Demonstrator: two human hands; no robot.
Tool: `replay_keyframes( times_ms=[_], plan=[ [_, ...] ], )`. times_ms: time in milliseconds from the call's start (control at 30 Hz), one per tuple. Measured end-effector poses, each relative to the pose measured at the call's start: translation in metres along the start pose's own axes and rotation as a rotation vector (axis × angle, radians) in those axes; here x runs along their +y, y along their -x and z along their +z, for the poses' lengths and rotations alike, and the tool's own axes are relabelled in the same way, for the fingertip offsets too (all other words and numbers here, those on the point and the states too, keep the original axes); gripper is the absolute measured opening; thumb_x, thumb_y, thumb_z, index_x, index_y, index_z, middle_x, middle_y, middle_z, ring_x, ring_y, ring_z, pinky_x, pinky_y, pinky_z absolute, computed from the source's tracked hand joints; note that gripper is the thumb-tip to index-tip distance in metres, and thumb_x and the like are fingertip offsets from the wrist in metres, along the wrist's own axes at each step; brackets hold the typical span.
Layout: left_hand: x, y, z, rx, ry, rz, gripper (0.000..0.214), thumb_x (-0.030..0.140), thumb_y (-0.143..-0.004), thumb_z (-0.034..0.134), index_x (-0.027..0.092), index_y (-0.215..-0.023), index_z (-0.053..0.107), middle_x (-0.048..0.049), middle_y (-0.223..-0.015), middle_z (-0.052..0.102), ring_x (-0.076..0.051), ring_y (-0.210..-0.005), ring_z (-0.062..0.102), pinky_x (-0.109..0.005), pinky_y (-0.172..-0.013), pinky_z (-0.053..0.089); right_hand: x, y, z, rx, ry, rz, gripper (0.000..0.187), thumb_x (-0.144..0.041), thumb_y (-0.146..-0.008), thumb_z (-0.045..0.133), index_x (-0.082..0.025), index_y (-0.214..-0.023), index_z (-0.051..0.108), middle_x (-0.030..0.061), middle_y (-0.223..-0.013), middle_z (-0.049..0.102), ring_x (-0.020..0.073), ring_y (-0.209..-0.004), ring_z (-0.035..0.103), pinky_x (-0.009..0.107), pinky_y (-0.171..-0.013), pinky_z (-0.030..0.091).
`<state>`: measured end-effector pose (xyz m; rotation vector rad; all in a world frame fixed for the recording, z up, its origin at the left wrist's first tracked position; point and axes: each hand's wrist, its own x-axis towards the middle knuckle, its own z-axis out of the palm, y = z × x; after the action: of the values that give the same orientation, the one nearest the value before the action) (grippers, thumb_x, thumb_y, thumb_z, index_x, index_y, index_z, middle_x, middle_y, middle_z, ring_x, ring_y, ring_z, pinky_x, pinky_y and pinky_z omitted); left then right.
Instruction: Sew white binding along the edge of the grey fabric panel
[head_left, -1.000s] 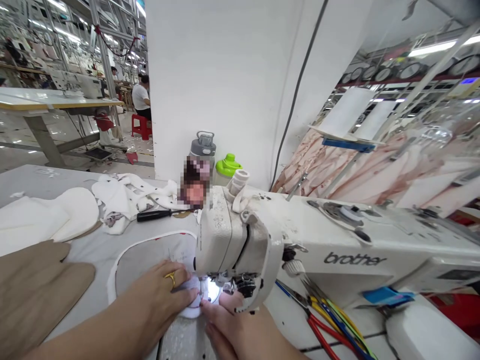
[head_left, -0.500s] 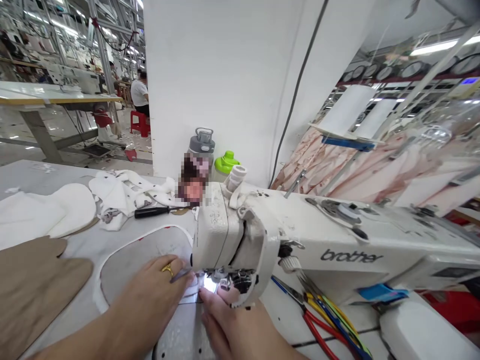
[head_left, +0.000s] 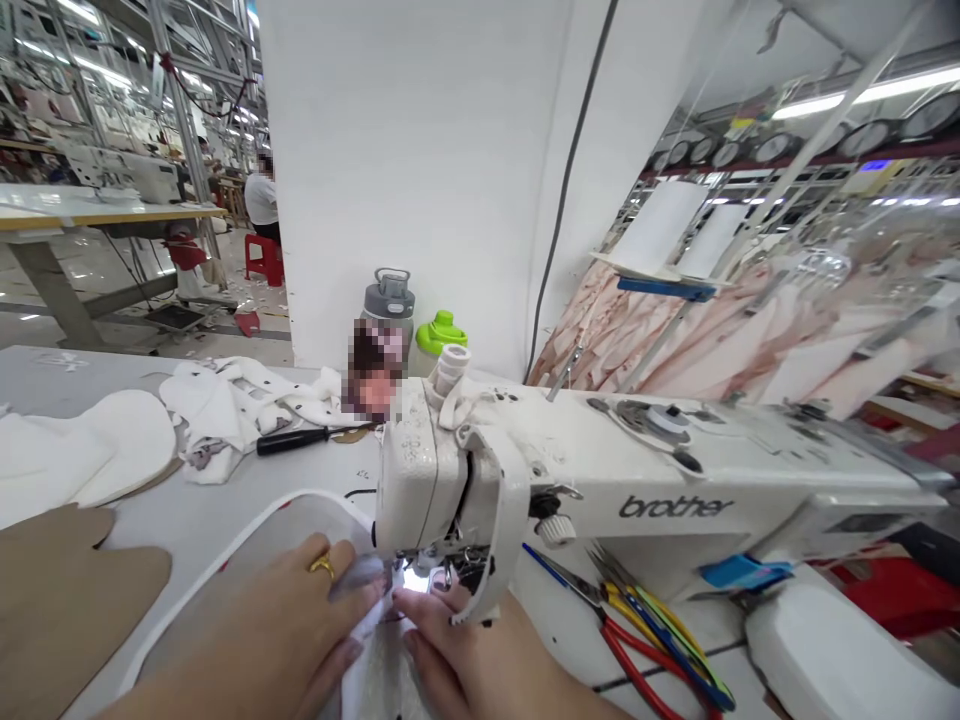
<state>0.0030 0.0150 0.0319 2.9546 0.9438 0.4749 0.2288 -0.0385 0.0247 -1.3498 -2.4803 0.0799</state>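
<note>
A thin grey fabric piece (head_left: 281, 525) with a white edging lies on the table, and its right end runs in under the lit needle area of a white sewing machine (head_left: 416, 490). My left hand (head_left: 300, 610), with a gold ring, is closed on this fabric left of the needle, thumb below and fingers bent above. Close to the presser foot, my right hand (head_left: 480, 645) pinches the near edge of the fabric with its fingertips. The machine's head and a white curved guard hide some of the right fingers.
A black-handled screwdriver (head_left: 292, 441), white fabric scraps (head_left: 217, 410) and brown cut pieces (head_left: 82, 590) lie to the left. Red-handled pliers (head_left: 637, 660) and other tools rest under the machine arm. Two bottles (head_left: 442, 335) stand behind. A person sits far off at left.
The grey fabric has turned, its white edge now running toward the lower left. My left hand has shifted left and nearer, its thumb now showing. The whole view has moved slightly.
</note>
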Motion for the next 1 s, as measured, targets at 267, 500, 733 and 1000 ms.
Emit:
replay_keyframes(
  times_ms=[267,500,733,1000],
  plan=[
    [0.013,0.005,0.013,-0.113,-0.037,-0.129,0.041,0.032,-0.081,0.064,0.025,-0.121,0.07,-0.0144,-0.107,0.073,-0.032,-0.085,0.07,-0.042,-0.065,0.057,0.004,-0.003,0.012,0.133,0.095,-0.047,0.021,-0.024,-0.09,0.05,-0.02,-0.1,0.069,0.0051,-0.076,0.07,0.0215,-0.061,0.065,0.029,-0.055,0.046],
    [0.01,0.013,0.026,-0.012,-0.134,-0.032,0.04,0.031,-0.083,0.06,0.021,-0.121,0.07,-0.0138,-0.102,0.074,-0.03,-0.083,0.07,-0.039,-0.064,0.056,0.005,-0.001,0.014,0.041,0.065,-0.026,0.028,-0.023,-0.092,0.046,-0.016,-0.106,0.068,0.0085,-0.083,0.072,0.0235,-0.068,0.068,0.032,-0.06,0.05],
    [-0.007,0.017,-0.01,-0.154,-0.064,0.058,0.051,0.018,-0.076,0.06,0.036,-0.124,0.063,-0.0037,-0.118,0.071,-0.027,-0.094,0.07,-0.037,-0.074,0.056,-0.002,-0.004,-0.004,-0.116,-0.055,0.024,0.027,-0.026,-0.095,0.045,-0.019,-0.109,0.067,0.0067,-0.088,0.071,0.0214,-0.074,0.066,0.03,-0.065,0.048],
    [0.008,0.015,0.012,-0.119,-0.142,0.029,0.039,0.029,-0.078,0.063,0.03,-0.116,0.071,-0.0106,-0.104,0.075,-0.03,-0.087,0.07,-0.038,-0.068,0.057,0.002,-0.004,-0.007,-0.115,-0.034,0.008,0.021,-0.029,-0.096,0.049,-0.02,-0.1,0.067,0.0041,-0.089,0.071,0.0192,-0.072,0.065,0.029,-0.062,0.044]
  ],
)
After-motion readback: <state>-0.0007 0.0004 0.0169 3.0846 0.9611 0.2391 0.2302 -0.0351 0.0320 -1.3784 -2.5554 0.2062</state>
